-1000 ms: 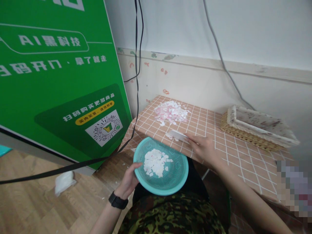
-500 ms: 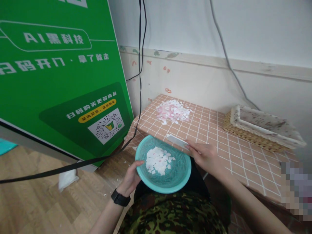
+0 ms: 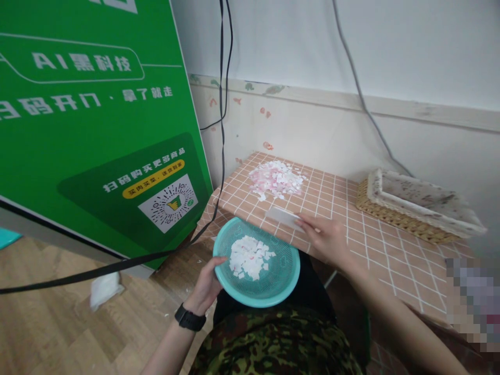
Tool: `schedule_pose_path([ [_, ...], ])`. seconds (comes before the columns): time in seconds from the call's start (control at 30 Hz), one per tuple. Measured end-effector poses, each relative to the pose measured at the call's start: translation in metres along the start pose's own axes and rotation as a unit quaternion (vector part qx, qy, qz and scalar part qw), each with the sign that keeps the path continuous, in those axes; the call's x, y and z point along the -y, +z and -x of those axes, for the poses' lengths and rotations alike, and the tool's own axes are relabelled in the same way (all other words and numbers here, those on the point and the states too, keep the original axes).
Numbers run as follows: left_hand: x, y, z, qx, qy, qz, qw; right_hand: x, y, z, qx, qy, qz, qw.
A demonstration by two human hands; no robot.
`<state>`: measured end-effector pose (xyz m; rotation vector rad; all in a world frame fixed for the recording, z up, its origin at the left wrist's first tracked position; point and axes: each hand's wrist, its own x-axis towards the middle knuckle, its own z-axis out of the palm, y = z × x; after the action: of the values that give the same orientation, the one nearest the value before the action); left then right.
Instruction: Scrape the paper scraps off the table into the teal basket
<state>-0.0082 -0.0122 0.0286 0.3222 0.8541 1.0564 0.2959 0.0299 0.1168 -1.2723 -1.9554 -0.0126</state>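
My left hand [image 3: 208, 284] grips the rim of a turquoise plastic colander [image 3: 275, 291], thumb over the edge. The colander is just below the table's front edge, above my lap. White paper scraps [image 3: 251, 257], a few with red marks, lie in a heap inside it. Between the fingers of my right hand [image 3: 326, 237] is a flat, pale rectangular piece [image 3: 282, 215], held over the table's front edge; its material is unclear. Beyond it, a pile of white and pink paper scraps [image 3: 277, 178] rests on the checked tablecloth [image 3: 328, 203].
A wicker basket with a cloth lining [image 3: 414, 208] stands at the table's back right. To the left rises a green cabinet [image 3: 97, 130], with a black cable [image 3: 156, 256] crossing in front. A white bag [image 3: 105, 289] lies on the wooden floor.
The pale flat piece has turned, showing more of its broad face, and now sits slightly higher over the table edge. The colander has shifted slightly left in view with my left hand.
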Motion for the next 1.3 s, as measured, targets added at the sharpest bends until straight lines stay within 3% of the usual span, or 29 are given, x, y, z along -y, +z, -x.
schedule_pose_path([
  [0.1, 0.001, 0.000, 0.000, -0.001, 0.001, -0.002, 1.000, -0.025, -0.004, -0.019, -0.041, 0.067, 0.093, 0.993],
  [0.27, 0.004, -0.003, -0.002, -0.015, 0.003, 0.001, 1.000, -0.050, -0.010, -0.038, 0.000, 0.065, 0.135, 0.989],
  [0.4, 0.007, -0.004, -0.002, -0.033, 0.000, 0.009, 0.999, -0.060, -0.017, -0.045, -0.008, 0.074, 0.183, 0.980],
  [0.63, 0.015, -0.006, -0.005, -0.044, 0.001, 0.005, 0.999, -0.059, -0.012, -0.045, -0.018, 0.075, 0.149, 0.986],
  [1.03, 0.016, -0.005, -0.002, -0.031, -0.009, -0.004, 0.999, -0.059, -0.008, -0.049, -0.043, 0.076, 0.191, 0.978],
  [1.3, 0.009, -0.012, -0.003, -0.047, 0.001, -0.008, 0.999, -0.058, 0.003, -0.047, -0.023, 0.044, 0.098, 0.994],
])
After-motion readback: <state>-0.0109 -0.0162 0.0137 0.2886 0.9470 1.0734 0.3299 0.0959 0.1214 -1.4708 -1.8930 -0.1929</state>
